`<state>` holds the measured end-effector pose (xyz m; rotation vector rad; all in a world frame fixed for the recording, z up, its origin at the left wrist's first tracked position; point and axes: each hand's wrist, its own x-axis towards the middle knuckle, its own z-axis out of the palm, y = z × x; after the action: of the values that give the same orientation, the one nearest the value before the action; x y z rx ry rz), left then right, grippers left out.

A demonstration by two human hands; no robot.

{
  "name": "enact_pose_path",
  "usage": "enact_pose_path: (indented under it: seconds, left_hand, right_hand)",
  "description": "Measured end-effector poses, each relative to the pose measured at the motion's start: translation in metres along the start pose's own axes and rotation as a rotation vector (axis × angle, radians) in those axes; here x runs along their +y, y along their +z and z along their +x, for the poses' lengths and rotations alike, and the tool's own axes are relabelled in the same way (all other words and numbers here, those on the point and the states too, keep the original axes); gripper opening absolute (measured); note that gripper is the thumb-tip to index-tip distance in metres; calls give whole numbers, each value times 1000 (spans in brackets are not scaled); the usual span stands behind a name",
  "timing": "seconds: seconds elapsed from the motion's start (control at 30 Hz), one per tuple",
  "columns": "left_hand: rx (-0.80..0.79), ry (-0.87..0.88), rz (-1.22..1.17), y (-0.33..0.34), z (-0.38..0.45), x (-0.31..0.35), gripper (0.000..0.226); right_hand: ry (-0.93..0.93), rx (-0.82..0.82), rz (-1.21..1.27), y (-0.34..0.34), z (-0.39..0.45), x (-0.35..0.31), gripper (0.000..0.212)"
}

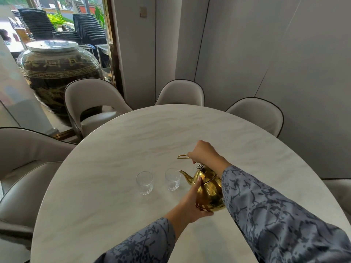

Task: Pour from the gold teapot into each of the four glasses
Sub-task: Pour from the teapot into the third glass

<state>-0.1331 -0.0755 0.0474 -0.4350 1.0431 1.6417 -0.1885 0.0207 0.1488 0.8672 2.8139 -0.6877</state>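
The gold teapot [208, 188] hangs tilted over the white marble table [133, 141], its spout tip at the rim of the right glass [172, 179]. My right hand [204, 151] grips the teapot's wire handle from above. My left hand [191, 198] is pressed against the pot's left side and base, one finger up near the lid. A second clear glass [144, 182] stands upright to the left, apart from the spout. Only two glasses are in view; my right sleeve hides the table behind the pot.
Beige padded chairs [180, 93] ring the table's far and left edges. A big dark jar with a metal lid [58, 73] stands on the floor at the far left by a window. Grey wall panels close off the right side.
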Motion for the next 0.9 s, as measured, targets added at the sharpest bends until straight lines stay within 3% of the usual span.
enact_pose_path:
  seconds: [0.37, 0.67, 0.9]
  left_hand:
    - [-34, -22, 28, -5, -3, 3, 107]
    - [-53, -30, 24, 5, -19, 5, 92]
    - [-52, -31, 24, 11, -29, 9, 96]
  right_hand:
    - [33, -10, -42, 0, 2, -10, 17]
    - [32, -9, -104, -11, -4, -16, 16]
    - [28, 14, -128, -21, -10, -22, 15]
